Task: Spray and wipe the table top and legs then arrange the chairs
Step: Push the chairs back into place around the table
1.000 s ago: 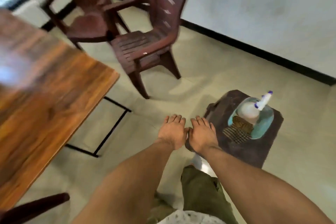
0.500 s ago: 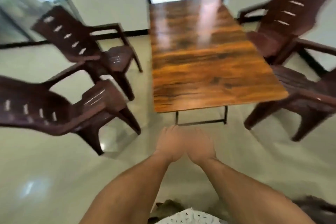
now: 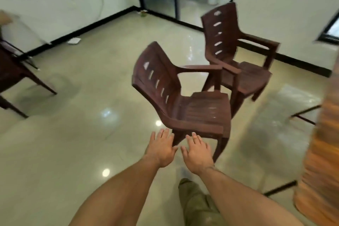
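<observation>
Just beyond the left hand (image 3: pixel 161 149) and right hand (image 3: pixel 199 155), both spread flat and empty, stands the nearest chair (image 3: pixel 201 112), dark-brown slatted plastic; second chair (image 3: pixel 244 73) close behind, third chair (image 3: pixel 9 73) far left, wooden surface (image 3: pixel 322 161) right.

two chairs (image 3: pixel 185 101) side by side, table (image 3: pixel 322 152) at right
</observation>
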{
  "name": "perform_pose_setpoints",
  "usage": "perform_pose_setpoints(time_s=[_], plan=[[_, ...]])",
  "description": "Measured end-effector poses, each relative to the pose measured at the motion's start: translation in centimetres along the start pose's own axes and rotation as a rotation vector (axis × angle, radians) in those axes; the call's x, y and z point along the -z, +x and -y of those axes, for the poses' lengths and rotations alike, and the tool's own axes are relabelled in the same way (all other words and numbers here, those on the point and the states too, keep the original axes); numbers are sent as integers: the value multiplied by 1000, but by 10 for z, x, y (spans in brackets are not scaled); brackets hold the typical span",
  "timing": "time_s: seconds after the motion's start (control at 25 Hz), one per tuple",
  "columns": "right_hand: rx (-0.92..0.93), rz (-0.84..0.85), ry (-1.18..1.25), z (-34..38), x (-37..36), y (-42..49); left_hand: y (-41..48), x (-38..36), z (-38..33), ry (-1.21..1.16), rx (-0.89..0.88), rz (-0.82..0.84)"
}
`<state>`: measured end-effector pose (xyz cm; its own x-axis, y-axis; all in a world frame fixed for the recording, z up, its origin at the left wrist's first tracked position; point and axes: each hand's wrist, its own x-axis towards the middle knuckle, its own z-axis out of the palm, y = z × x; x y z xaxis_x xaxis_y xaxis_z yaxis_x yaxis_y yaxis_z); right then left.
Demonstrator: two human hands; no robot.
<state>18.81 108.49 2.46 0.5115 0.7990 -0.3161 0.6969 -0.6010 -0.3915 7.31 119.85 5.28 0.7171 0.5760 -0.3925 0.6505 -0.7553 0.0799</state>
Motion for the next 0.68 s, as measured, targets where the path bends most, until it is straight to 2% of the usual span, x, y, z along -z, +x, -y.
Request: perform_pose_setpoints(time_s=[0.12, 0.28, 0.4, 0.52, 0.68], plan=[[80, -8, 24, 59, 12, 108, 76, 54, 72, 51, 89, -21], [143, -52, 95, 143, 45, 238, 180, 151, 152, 121, 72, -134], [179, -79, 160, 187, 69, 311, 241, 206, 199, 173, 21, -160], [118, -111, 324, 217, 79, 368, 307, 235, 243, 231, -121, -171], [-129, -223, 489, 259, 82, 408, 379, 256, 274, 320, -445, -107]])
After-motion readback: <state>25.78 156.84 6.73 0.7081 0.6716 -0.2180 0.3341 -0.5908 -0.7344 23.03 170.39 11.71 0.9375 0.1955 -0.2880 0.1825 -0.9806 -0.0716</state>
